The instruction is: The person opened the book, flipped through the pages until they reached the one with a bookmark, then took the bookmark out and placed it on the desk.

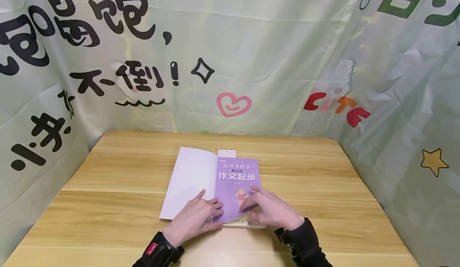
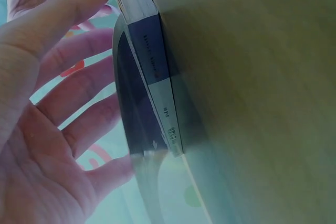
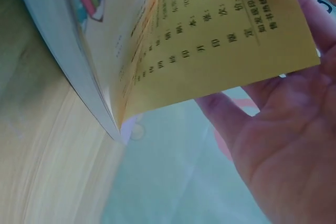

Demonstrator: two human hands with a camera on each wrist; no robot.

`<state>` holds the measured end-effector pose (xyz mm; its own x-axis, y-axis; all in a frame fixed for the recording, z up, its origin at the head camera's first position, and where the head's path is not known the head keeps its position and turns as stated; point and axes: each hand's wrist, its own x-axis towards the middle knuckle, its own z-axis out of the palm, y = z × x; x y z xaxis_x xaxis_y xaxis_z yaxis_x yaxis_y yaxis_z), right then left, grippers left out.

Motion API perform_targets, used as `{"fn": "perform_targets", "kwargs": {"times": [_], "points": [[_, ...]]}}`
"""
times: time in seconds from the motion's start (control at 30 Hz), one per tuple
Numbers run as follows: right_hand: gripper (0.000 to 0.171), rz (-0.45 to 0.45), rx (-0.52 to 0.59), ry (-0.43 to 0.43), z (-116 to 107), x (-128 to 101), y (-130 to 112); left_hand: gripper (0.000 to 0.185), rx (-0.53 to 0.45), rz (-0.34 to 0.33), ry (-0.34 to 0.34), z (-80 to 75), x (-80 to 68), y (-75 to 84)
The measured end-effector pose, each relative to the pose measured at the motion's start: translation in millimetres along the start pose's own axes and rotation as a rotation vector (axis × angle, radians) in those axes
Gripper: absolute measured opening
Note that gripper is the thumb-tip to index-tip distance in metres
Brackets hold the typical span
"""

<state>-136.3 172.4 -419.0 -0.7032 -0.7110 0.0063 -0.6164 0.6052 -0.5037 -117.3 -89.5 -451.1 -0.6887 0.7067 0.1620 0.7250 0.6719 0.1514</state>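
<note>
At the near middle of the pale wooden table (image 1: 118, 179): a thin purple-covered paperback book (image 1: 237, 179) lies open, its white inside cover (image 1: 190, 179) flat to the left and purple title page showing. By the look of it, the cover is turned; the yellow printed leaf (image 3: 231, 40) is only starting to lift. Left hand (image 1: 194, 219) rests flat, fingers straight, on the left side. Right hand (image 1: 271, 211) pinches that leaf's near corner.

head high, wrists close, book (image 1: 235, 187) shared
</note>
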Motion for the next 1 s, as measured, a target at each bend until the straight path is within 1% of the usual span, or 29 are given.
{"fn": "perform_targets", "kwargs": {"times": [0.2,0.43,0.63,0.83,1.0], "points": [[0.027,-0.051,-0.052,0.071,-1.1,-1.2,0.7,0.028,0.030,0.026,0.015,0.7,0.6,1.0],[0.024,-0.127,-0.098,0.204,-1.2,1.1,1.0,0.023,0.050,0.038,0.038,1.1,0.3,2.4],[0.024,-0.199,-0.146,0.308,-1.8,3.0,0.6,0.024,0.024,0.025,0.056,1.3,0.5,3.7],[0.026,-0.307,-0.150,0.440,1.0,5.8,4.0,0.020,0.035,0.038,0.097,2.6,1.2,4.4],[0.026,-0.339,-0.169,0.533,3.1,7.5,4.9,0.014,0.047,0.051,0.137,3.5,0.7,5.4]]}}
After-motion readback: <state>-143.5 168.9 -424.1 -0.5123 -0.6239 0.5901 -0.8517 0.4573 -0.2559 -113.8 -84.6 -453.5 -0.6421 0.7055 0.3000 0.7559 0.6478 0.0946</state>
